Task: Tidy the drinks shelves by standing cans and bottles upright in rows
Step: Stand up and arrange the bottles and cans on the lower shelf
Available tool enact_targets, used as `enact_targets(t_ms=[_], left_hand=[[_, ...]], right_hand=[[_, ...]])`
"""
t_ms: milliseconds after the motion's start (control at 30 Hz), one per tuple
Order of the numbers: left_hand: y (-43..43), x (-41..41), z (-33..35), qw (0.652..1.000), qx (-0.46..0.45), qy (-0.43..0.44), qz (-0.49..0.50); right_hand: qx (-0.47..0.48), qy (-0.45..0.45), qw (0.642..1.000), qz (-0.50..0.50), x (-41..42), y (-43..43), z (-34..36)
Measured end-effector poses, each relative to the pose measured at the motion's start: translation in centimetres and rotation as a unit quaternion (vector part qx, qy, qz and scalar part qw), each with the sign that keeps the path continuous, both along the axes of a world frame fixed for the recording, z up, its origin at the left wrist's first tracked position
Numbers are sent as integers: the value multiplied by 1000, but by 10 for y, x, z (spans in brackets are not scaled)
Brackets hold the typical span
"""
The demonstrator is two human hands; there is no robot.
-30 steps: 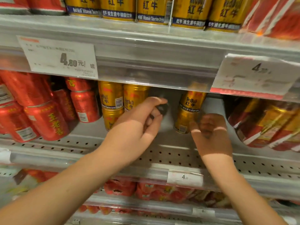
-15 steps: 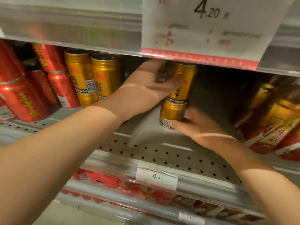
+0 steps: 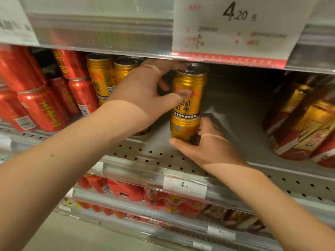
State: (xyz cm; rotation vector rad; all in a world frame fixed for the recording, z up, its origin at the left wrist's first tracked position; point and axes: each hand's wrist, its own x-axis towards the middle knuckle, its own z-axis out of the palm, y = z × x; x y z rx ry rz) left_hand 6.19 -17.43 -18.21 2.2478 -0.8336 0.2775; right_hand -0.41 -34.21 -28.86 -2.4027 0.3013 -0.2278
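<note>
Supermarket shelving fills the view, with a perforated grey metal shelf (image 3: 159, 158) at its middle. Red herbal-tea cans (image 3: 41, 109) crowd its left end, several leaning, and red-and-gold multipacks (image 3: 299, 124) sit at the right. A large 4.20 price card (image 3: 235, 24) hangs from the shelf above. Between them two gold Red Bull cans stand stacked. The left hand (image 3: 145, 91) grasps the upper can (image 3: 194, 80), thumb across its front. The right hand (image 3: 212, 147) clasps the lower can (image 3: 183, 127) at its base. More gold cans (image 3: 100, 75) stand behind the left hand.
</note>
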Motion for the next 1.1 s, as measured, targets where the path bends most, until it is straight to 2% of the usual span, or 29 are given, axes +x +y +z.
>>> enact_targets(t_ms=[200,333,500,600,700,833,1100], left_hand=[[7,1,0,1000,-4,-1,8],[15,4,4,999,32,-23,28],[22,8,12,995,87,-17,34],[26,8,15,997,77,8,29],[28,9,17,997,61,37,17],[30,13,18,997,65,33,18],[32,19,12,998,49,15,28]], right_hand=[[65,-12,998,20,2,-3,-4],[-4,-12,1000,17,5,10,-3],[-39,-15,999,-31,9,28,1],[-101,-24,993,-53,13,40,2],[-111,-26,992,-53,17,45,5],[-70,-37,996,-33,20,46,3],[43,-32,996,69,27,28,-5]])
